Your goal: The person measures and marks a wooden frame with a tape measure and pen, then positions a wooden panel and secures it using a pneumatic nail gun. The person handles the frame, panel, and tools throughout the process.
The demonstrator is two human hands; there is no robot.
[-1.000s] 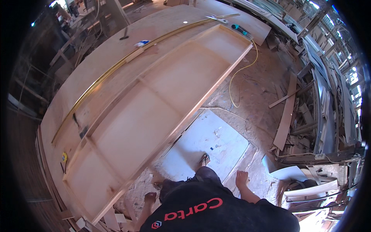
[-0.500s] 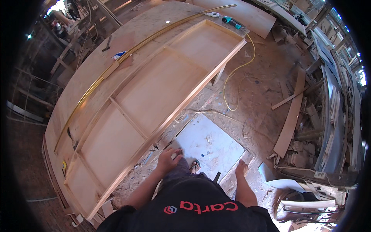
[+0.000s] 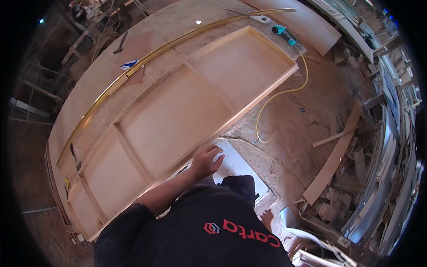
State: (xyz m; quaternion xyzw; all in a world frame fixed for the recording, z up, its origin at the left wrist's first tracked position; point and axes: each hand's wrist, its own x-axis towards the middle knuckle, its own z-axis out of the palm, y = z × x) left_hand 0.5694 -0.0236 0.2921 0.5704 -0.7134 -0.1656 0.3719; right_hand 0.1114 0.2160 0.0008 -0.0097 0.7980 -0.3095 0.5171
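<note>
A long shallow wooden frame (image 3: 178, 115), split by crosspieces into several bays, lies on a plywood workbench (image 3: 93, 89). My left hand (image 3: 206, 159) reaches from below to the frame's near long rail, with fingers loosely bent and apart and nothing held. It hovers at the rail's edge, above a white sheet (image 3: 240, 167) on the floor. A small patch of skin (image 3: 267, 219) shows beside my dark shirt at the lower right. It may be my right hand, but its fingers are hidden.
A long curved gold strip (image 3: 147, 58) runs along the bench behind the frame. A teal power tool (image 3: 282, 32) lies at the far end, trailing a yellow cable (image 3: 280, 95) onto the dusty floor. Planks (image 3: 333, 155) and scrap pile up on the right.
My view has moved closer to the bench. My left arm has risen from the floor and stretched forward to the frame's near rail. My right hand has dropped almost out of sight.
</note>
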